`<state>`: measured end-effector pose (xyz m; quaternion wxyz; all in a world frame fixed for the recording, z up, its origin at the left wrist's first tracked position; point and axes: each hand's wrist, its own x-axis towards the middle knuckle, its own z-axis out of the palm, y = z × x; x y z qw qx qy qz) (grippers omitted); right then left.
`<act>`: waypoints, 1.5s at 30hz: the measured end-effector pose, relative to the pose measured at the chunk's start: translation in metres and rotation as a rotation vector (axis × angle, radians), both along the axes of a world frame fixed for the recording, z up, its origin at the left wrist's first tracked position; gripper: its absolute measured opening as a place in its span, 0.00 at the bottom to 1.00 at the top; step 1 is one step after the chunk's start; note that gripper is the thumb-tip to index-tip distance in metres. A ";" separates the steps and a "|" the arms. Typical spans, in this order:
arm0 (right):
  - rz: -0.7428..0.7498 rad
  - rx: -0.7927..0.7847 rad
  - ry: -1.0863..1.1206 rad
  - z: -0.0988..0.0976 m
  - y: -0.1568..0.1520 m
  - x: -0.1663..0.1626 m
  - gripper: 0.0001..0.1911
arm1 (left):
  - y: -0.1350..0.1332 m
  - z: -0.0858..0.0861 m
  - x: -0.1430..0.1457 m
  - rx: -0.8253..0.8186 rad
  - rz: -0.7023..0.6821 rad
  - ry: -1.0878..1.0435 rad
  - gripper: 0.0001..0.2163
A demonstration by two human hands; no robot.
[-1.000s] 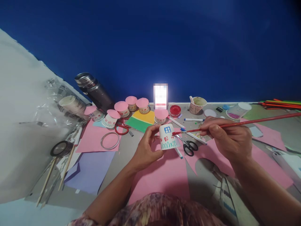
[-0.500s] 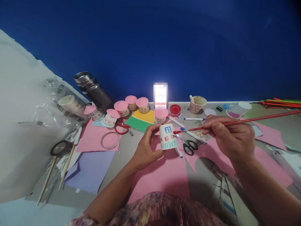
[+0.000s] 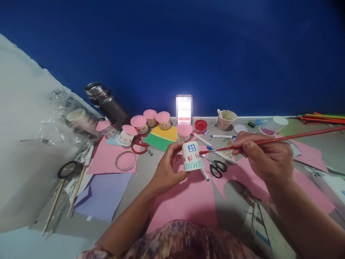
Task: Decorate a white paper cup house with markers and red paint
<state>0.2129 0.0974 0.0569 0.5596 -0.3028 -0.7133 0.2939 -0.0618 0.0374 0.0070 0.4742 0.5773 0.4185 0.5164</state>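
Upside down in my left hand is a white paper cup, its fingers closed round the left side. A blue window, red flowers and green grass are drawn on it. My right hand is closed on a long red paintbrush. The brush's red tip touches or nearly touches the cup's right side, where some red shows. Under the cup lies a pink paper sheet. Beside it are black-handled scissors and a capped marker. An open red paint pot stands behind.
Several decorated cups with pink paper discs stand at the back left, near a dark flask. Red-handled scissors, tape rolls and purple paper lie left. A patterned cup stands behind on the right.
The cup has turned very slightly in my left hand, so the blue window sits a little further left. The brush tip stays near the same side of the cup.
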 end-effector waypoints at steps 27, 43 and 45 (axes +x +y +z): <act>-0.007 -0.047 0.007 0.000 0.000 0.000 0.10 | -0.001 -0.001 0.000 -0.006 0.005 0.006 0.34; 0.055 -0.034 -0.026 0.002 -0.005 -0.003 0.09 | -0.001 -0.002 0.000 -0.006 0.000 0.025 0.34; 0.050 -0.031 -0.010 0.002 -0.004 -0.003 0.10 | -0.001 -0.002 0.000 -0.008 0.005 0.022 0.34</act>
